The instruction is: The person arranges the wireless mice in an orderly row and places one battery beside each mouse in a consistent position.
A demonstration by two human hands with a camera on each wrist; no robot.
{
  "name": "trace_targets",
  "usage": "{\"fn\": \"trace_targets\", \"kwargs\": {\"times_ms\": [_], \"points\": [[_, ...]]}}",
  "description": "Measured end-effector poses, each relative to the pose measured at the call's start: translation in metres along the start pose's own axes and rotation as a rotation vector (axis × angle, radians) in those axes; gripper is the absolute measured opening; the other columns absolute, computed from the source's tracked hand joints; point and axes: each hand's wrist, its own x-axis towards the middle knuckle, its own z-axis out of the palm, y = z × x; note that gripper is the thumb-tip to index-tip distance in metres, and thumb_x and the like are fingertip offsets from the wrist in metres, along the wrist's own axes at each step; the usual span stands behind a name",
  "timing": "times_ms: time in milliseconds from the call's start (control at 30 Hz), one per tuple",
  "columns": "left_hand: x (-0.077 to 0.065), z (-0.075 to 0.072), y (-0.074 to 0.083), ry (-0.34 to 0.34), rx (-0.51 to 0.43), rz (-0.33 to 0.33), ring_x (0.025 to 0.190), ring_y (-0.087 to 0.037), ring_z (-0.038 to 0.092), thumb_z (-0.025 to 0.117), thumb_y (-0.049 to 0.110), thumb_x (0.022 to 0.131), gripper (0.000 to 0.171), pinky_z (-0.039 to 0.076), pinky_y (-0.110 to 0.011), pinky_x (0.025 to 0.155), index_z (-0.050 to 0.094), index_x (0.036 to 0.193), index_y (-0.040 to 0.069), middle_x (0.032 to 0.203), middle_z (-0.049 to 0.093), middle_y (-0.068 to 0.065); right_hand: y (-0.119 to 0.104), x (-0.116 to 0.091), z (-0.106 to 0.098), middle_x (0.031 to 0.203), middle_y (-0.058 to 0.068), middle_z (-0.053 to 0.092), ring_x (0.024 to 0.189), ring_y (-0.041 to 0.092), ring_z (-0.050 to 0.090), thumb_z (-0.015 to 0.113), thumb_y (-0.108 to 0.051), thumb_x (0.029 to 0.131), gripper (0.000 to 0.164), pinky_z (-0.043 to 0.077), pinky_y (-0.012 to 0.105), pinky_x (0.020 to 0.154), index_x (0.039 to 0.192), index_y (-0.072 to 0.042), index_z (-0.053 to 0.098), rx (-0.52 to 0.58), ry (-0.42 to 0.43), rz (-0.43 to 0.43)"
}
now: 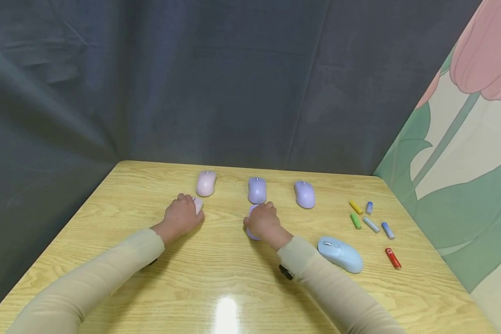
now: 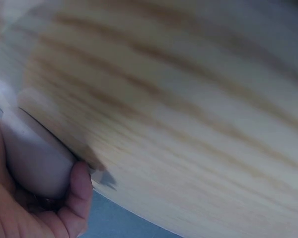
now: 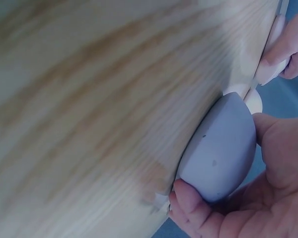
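My left hand [image 1: 181, 215] grips a pale pink computer mouse [image 1: 198, 205], mostly covered by the fingers in the head view. In the left wrist view, thumb and fingers curl around the sides of that mouse on the wood. Toward the middle of the table, my right hand [image 1: 265, 220] holds a light purple computer mouse [image 3: 221, 148] by its two sides. Just beyond it lies another purple mouse [image 1: 257, 190], close to the held one. A second pink mouse [image 1: 206, 183] sits behind and right of my left hand.
A third purple mouse [image 1: 305, 194] lies at the back right. Near my right sleeve rests a larger light blue mouse [image 1: 340, 254]. Several small batteries, among them a yellow one [image 1: 356, 207], a green one [image 1: 356, 221] and a red one [image 1: 393, 258], lie scattered on the right. A dark curtain [image 1: 234, 93] hangs behind the table.
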Motion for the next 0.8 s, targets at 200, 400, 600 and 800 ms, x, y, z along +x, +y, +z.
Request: {"fn": "trace_targets", "kwargs": {"times_ms": [200, 400, 600, 800], "points": [[0.0, -0.0013, 0.0001, -0.013, -0.021, -0.012, 0.062, -0.026, 0.054, 0.051, 0.038, 0.091, 0.058, 0.05, -0.035, 0.049, 0.05, 0.103, -0.018, 0.08, 0.045, -0.019, 0.0007, 0.0035, 0.0042, 0.101, 0.027, 0.046, 0.093, 0.034, 0.051, 0.059, -0.043, 0.093, 0.067, 0.054, 0.043, 0.067, 0.11, 0.022, 0.055, 0.018, 0.001, 0.021], [-0.0014, -0.0014, 0.0003, -0.011, -0.026, 0.0, 0.061, -0.026, 0.054, 0.051, 0.036, 0.09, 0.056, 0.05, -0.035, 0.049, 0.05, 0.101, -0.019, 0.079, 0.045, -0.019, 0.0, 0.0049, 0.0063, 0.101, 0.027, 0.045, 0.09, 0.032, 0.051, 0.06, -0.044, 0.093, 0.069, 0.054, 0.041, 0.066, 0.113, 0.022, 0.053, 0.02, -0.023, 0.042], [-0.0015, -0.0009, 0.001, -0.003, -0.019, 0.002, 0.061, -0.026, 0.053, 0.05, 0.035, 0.09, 0.054, 0.05, -0.036, 0.05, 0.05, 0.101, -0.019, 0.079, 0.044, -0.018, -0.001, 0.0051, 0.0054, 0.099, 0.026, 0.045, 0.086, 0.03, 0.051, 0.06, -0.045, 0.093, 0.07, 0.054, 0.039, 0.064, 0.113, 0.022, 0.052, -0.002, -0.031, 0.048], [-0.0023, -0.0014, 0.0016, 0.005, -0.02, 0.004, 0.06, -0.025, 0.053, 0.05, 0.034, 0.09, 0.053, 0.049, -0.035, 0.048, 0.05, 0.1, -0.018, 0.078, 0.043, -0.018, -0.0014, 0.0042, 0.0054, 0.1, 0.026, 0.046, 0.086, 0.03, 0.052, 0.059, -0.045, 0.093, 0.07, 0.054, 0.038, 0.064, 0.112, 0.022, 0.054, -0.036, -0.025, 0.034]]}}
